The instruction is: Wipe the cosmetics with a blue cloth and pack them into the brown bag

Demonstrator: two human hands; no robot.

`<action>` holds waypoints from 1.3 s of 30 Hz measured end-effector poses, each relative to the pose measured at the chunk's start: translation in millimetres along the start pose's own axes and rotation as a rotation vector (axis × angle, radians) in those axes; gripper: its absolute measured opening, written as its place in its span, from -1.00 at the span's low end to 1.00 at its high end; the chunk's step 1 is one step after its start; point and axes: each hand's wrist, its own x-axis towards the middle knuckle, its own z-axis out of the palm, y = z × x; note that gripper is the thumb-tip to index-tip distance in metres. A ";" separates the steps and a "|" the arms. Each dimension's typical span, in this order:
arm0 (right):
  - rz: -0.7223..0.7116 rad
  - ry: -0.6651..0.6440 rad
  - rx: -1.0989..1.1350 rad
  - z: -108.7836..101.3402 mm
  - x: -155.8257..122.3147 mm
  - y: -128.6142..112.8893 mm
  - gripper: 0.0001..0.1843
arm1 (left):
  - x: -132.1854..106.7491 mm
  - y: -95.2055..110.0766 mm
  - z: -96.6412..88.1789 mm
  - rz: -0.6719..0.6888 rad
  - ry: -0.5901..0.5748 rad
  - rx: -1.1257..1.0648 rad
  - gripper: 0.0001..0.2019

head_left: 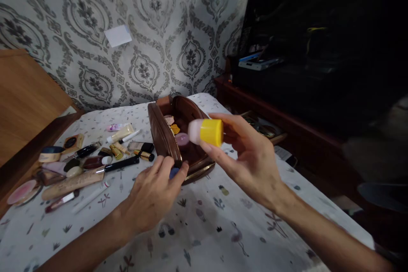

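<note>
My right hand [251, 157] pinches a small pale bottle with a yellow cap [211, 131] between thumb and fingers, slightly blurred. The bottle is tilted on its side over the open mouth of a brown cosmetic bag [163, 131]. At the bag's near left edge my left hand [156, 191] is closed on the zippered rim. Something dark blue [174, 172] shows by the left thumb; its kind cannot be made out. Inside the bag lie a pinkish rounded item [182, 139] and a yellow piece [175, 128].
Left of the bag, several cosmetics are spread on the patterned white cloth [197, 229], among them a beige tube [73, 183], a black-capped tube [123, 164] and a pink compact [22, 192]. A wooden panel [28, 97] borders the left; dark furniture with an open drawer [277, 138] borders the right.
</note>
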 end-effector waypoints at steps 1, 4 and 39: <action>-0.022 -0.035 -0.013 2.3 11.7 -1.4 -0.53 | 0.6 -0.3 -1.1 0.012 0.000 0.015 -0.62; -0.086 -0.147 -0.069 11.7 38.2 1.1 -0.56 | 0.3 -0.6 -2.3 0.062 0.052 0.031 -0.60; -0.083 -0.761 -0.784 17.9 71.4 -3.7 -0.86 | -5.2 3.6 0.2 0.021 0.128 0.062 -0.61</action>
